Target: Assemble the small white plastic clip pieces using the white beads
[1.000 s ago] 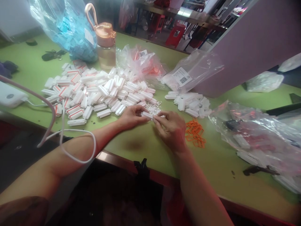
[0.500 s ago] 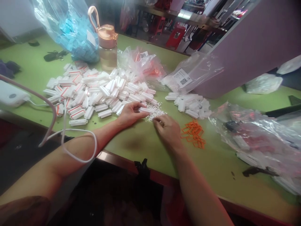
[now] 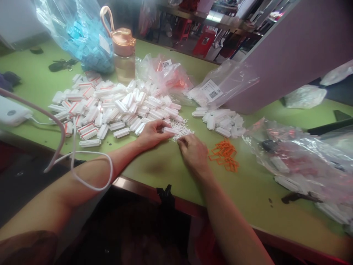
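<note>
Between thumb and fingers, my left hand (image 3: 151, 134) grips a white plastic housing (image 3: 170, 130), a long narrow piece. Just to its right, my right hand (image 3: 193, 150) has its thumb and forefinger pinched together at the near edge of a scatter of tiny white parts (image 3: 183, 129). Whatever lies in that pinch is too small to make out. A large heap of white plastic pieces (image 3: 110, 105), some with orange-red strips, spreads behind and left of my left hand. Orange rectangular frames (image 3: 224, 154) lie right of my right hand.
A smaller pile of white pieces (image 3: 223, 122) lies beyond my right hand. Behind stand a water bottle (image 3: 124, 55) and a bag of blue parts (image 3: 91, 51). A clear plastic bag (image 3: 300, 154) covers the right side. A white cable (image 3: 92, 152) loops over my left forearm.
My right hand has shifted slightly, its thumb and forefinger now closer together beside the tiny parts. My left hand keeps hold of the white housing. The whole view has moved a little.
</note>
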